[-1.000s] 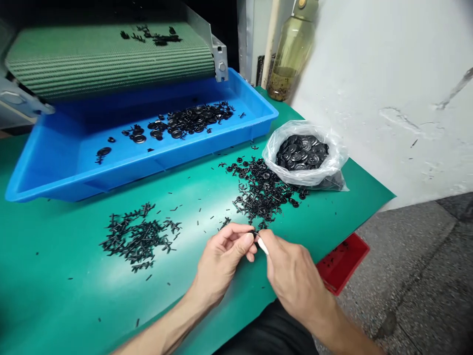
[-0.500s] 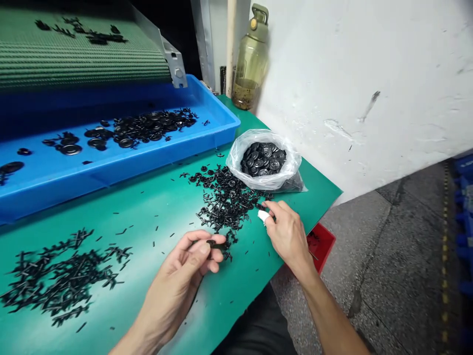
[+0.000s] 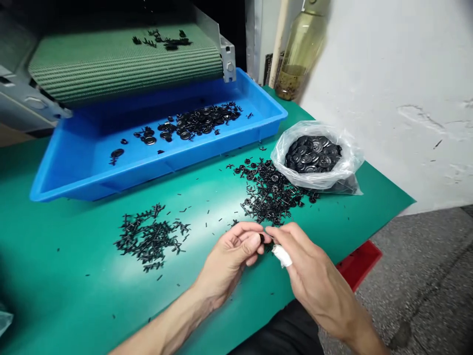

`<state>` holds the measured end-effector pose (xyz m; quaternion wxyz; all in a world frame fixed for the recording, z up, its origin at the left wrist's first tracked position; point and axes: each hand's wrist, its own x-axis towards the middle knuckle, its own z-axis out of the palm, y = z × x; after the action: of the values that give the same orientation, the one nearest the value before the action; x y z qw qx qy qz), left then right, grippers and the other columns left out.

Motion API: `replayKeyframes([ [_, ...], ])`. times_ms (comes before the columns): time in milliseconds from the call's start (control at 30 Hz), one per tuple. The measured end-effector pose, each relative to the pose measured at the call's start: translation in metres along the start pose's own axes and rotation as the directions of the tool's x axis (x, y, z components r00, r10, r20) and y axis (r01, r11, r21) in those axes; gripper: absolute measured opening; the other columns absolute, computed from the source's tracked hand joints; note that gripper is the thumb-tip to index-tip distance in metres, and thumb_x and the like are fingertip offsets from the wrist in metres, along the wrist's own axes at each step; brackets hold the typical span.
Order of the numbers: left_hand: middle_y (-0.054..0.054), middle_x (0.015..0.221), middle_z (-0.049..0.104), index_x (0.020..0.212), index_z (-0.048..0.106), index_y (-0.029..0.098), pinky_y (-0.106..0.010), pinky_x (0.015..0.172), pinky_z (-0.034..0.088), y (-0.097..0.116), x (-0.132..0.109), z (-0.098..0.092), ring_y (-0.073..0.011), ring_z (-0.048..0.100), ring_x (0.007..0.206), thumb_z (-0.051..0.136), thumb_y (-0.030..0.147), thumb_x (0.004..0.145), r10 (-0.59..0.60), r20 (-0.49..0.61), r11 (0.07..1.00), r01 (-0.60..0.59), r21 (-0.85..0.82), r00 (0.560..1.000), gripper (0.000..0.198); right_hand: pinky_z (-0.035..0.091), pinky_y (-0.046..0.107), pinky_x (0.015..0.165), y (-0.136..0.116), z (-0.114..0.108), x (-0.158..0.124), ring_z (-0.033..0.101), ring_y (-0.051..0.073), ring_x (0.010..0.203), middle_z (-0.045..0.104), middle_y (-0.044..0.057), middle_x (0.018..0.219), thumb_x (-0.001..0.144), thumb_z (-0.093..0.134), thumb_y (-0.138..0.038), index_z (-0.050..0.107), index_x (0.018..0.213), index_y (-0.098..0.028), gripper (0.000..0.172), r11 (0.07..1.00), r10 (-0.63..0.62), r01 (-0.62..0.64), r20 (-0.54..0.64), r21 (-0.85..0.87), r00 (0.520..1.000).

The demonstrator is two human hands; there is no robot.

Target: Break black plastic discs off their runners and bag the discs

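My left hand (image 3: pixel 231 259) pinches a small black plastic part (image 3: pixel 262 238) between thumb and fingers, low over the table. My right hand (image 3: pixel 320 276), with a white wrap on its thumb, has its fingertips close against the left ones. Its fingers are closed, and what they hold is hidden. Just beyond both hands lies a pile of small black plastic parts (image 3: pixel 271 199), some round, some with prongs. Behind that pile stands a clear plastic bag (image 3: pixel 353 160) filled with black discs (image 3: pixel 314 154). To the left, black branched pieces (image 3: pixel 151 239) form another heap.
A blue tray (image 3: pixel 121 180) holding black discs and bits sits under the end of a green conveyor belt (image 3: pixel 129 74). By the white wall stands a greenish bottle (image 3: pixel 299 54). Below the edge of the green table (image 3: pixel 92 305) shows a red bin (image 3: pixel 360 268).
My right hand has come from the edge of the parts pile to my left fingertips. My left hand still holds the black part. The view has swung left.
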<state>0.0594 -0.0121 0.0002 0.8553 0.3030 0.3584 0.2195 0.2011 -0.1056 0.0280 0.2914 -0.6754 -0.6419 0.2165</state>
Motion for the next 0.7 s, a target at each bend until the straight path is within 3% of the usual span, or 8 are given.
replayKeyframes([
  [133,-0.007,0.083,0.071,0.086,0.071,0.014,-0.015,0.052,0.039,-0.0004,0.0002,-0.0004,-0.0080,0.056,0.066,0.080,0.024,0.074,0.013,-0.004,0.996,-0.013,-0.089,1.000,0.019,0.051,0.029,0.065,0.0064,0.0025,-0.0061,0.064,0.018,0.077,0.066,0.006,0.088,0.091,0.031,-0.007,0.053,0.119,-0.018,0.037,0.996,0.012,-0.022,-0.107,-0.090,0.994],
  [333,-0.005,0.089,0.072,0.084,0.070,0.014,-0.020,0.074,0.052,-0.0010,0.0002,-0.0018,-0.0097,0.065,0.074,0.081,0.018,0.072,0.033,0.007,0.994,-0.032,-0.103,0.999,0.017,0.042,0.032,0.064,0.0019,0.0037,-0.0083,0.059,0.019,0.074,0.061,0.004,0.080,0.092,0.033,-0.008,0.055,0.086,-0.020,0.026,0.978,-0.061,0.044,-0.073,-0.205,0.995],
  [700,-0.005,0.092,0.074,0.088,0.073,0.014,-0.019,0.076,0.054,-0.0011,0.0014,-0.0031,-0.0108,0.068,0.078,0.080,0.014,0.073,0.041,0.015,0.996,-0.039,-0.079,0.999,0.016,0.041,0.030,0.065,0.0040,-0.0043,-0.0078,0.056,0.018,0.072,0.059,0.005,0.076,0.093,0.034,-0.009,0.060,0.095,-0.017,0.027,0.949,-0.099,0.064,-0.098,-0.309,0.990],
])
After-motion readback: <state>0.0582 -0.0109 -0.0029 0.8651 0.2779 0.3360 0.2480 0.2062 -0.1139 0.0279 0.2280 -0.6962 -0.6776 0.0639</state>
